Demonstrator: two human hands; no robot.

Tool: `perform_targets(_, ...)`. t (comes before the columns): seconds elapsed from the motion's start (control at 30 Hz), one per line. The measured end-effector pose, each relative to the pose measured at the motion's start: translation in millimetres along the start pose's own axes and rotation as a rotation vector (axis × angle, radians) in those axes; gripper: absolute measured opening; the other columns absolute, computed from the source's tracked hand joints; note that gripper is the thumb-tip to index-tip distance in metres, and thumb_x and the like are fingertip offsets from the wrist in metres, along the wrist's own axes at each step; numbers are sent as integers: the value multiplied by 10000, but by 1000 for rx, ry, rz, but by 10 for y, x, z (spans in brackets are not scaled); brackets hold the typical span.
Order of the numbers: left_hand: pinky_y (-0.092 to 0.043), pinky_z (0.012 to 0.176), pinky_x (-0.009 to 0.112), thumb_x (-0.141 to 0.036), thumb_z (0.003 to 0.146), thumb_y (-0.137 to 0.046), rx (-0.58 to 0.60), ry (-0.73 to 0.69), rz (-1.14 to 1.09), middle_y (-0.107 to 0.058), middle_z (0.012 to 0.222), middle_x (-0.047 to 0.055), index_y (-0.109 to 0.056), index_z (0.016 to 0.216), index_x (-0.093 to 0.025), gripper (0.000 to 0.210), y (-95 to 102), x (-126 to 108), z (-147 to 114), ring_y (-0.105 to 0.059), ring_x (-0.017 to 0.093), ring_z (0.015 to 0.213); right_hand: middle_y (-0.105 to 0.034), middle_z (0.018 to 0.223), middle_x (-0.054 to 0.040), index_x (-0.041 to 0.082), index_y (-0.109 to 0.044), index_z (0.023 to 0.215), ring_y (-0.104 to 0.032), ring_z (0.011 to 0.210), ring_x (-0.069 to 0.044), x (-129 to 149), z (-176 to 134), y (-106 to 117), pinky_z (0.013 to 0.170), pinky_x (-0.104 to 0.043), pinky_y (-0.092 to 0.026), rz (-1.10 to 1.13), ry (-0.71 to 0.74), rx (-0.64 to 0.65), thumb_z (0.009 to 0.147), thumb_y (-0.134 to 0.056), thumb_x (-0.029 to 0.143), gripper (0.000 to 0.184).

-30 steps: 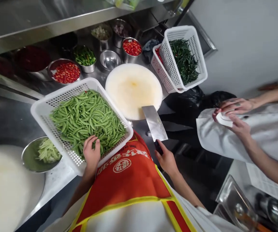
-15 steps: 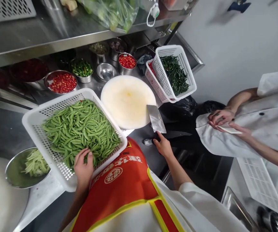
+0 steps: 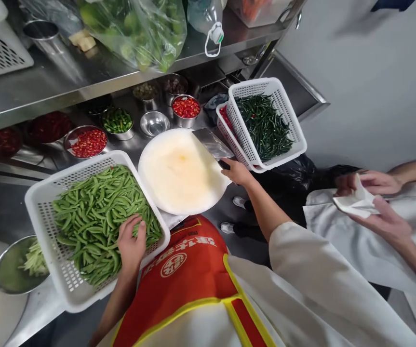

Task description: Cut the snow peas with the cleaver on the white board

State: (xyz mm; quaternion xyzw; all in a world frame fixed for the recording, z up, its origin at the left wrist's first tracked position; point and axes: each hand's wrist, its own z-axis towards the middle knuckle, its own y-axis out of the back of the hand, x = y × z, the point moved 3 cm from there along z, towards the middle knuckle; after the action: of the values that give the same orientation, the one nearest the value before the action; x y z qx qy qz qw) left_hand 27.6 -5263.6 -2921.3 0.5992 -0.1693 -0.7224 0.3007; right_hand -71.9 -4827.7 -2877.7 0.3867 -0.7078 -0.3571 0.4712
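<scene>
Green snap peas [image 3: 92, 217] fill much of a white plastic basket [image 3: 75, 299]. At the basket's near right side, my left hand [image 3: 131, 243] rests on the pods, its fingers slightly bent and thumb apart. Whether any pod is between the fingers is not clear. My right hand [image 3: 238, 172] grips the dark handle of a cleaver [image 3: 212, 143]. The broad blade lies at the far right edge of a round white cutting board [image 3: 175, 183], reaching past its rim. Nothing lies on the board's visible top.
Bowls of chopped red chillies [image 3: 89, 142] and green chillies [image 3: 117, 120] stand behind. A basket of dark green chillies [image 3: 263, 127] tilts at the right. Overhead runs a steel shelf [image 3: 59, 91]. At the far right, a co-worker's hands [image 3: 392, 217] hold something white.
My right hand has raised the cleaver from beside the board to its far right edge. My left hand stays on the snap peas. The camera view has shifted.
</scene>
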Motion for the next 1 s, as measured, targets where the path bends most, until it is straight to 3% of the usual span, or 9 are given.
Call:
perform_targets(0.1, -524, 1026, 434, -393, 953, -577, -47, 26, -8, -719, 1066, 93, -704, 963, -190, 240, -150, -114, -7, -671, 235, 1061, -693, 1332, -104, 193, -561, 1478, -668, 1183, -293, -164, -305, 45, 1000, -352, -501, 2, 60, 28, 871, -645, 269, 618)
perform_targets(0.23, -531, 1013, 433, -389, 954, -580, -10, 46, -8, -721, 1082, 96, -709, 979, -194, 235, -365, -204, -55, -672, 239, 1072, -741, 1232, -111, 227, -528, 1510, -696, 1120, -322, -293, -538, -44, 921, -365, -525, -53, -18, 99, 902, -610, 317, 620)
perform_targets(0.4, -529, 1027, 437, -394, 960, -572, 137, -78, -9, -727, 1103, 92, -704, 998, -196, 241, -549, -513, 95, -674, 232, 1097, -635, 1416, -121, 170, -491, 1532, -622, 1259, -315, 50, 52, -111, 1034, -372, -488, 5, 25, 92, 912, -554, 242, 627)
perform_targets(0.47, -526, 1031, 438, -397, 962, -570, 166, -105, 5, -726, 1117, 94, -700, 1004, -194, 245, -529, -619, 165, -670, 231, 1111, -629, 1425, -113, 151, -509, 1514, -603, 1286, -303, 143, 239, -112, 1067, -378, -477, 74, 48, 70, 902, -568, 228, 619)
perform_targets(0.53, -525, 1030, 431, -398, 966, -566, 143, -71, 32, -727, 1118, 93, -699, 1000, -192, 247, -441, -626, 194, -668, 227, 1117, -631, 1424, -100, 156, -533, 1494, -593, 1298, -303, 144, 234, -151, 1090, -397, -465, 145, 95, 35, 886, -595, 236, 616)
perform_targets(0.63, -528, 1018, 413, -390, 980, -545, 47, 43, 81, -735, 1097, 85, -703, 979, -189, 255, -232, -485, 124, -676, 222, 1100, -637, 1410, -81, 177, -574, 1457, -623, 1247, -287, 4, -80, -286, 1076, -397, -480, 324, 176, 48, 867, -631, 286, 603)
perform_targets(0.77, -529, 1009, 403, -379, 1004, -508, 6, 144, 100, -739, 1130, 89, -723, 988, -189, 287, -100, -319, -56, -678, 231, 1120, -709, 1267, -87, 184, -572, 1454, -707, 1004, -259, -190, -664, -528, 859, -367, -578, 473, 126, 156, 858, -641, 385, 633)
perform_targets(0.9, -515, 1029, 427, -377, 999, -522, 103, 86, 73, -733, 1166, 96, -728, 963, -192, 279, -320, -406, -38, -673, 236, 1127, -744, 1167, -70, 224, -540, 1483, -698, 776, -211, -190, -1024, -692, 732, -342, -574, 444, 77, 184, 885, -601, 427, 634)
perform_targets(1.0, -525, 994, 429, -402, 982, -563, 205, -1, 42, -746, 1004, 78, -690, 791, -204, 304, -578, -589, 46, -686, 231, 1028, -740, 1181, -90, 209, -539, 1485, -694, 747, -211, -203, -1123, -694, 713, -336, -558, 378, 89, 170, 901, -575, 452, 633)
